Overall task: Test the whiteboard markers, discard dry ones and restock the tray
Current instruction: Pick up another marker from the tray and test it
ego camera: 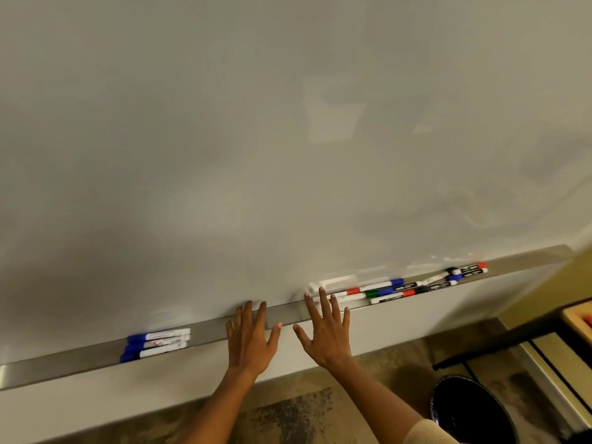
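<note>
both hands flat, fingers spread, holding nothing: left grip (249, 339) and right grip (323, 331) over the tray (208, 330). three blue-capped markers (155, 344) left of left grip; mixed markers (400, 288) right of right grip, fingertips maybe touching one. black bin (471, 411) lower right.

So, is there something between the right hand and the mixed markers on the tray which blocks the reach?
Nothing visible does. The right hand is open, fingers spread over the tray, and its fingertips already reach the near end of the mixed markers. The left hand lies beside it, on the side away from the pile.
</note>
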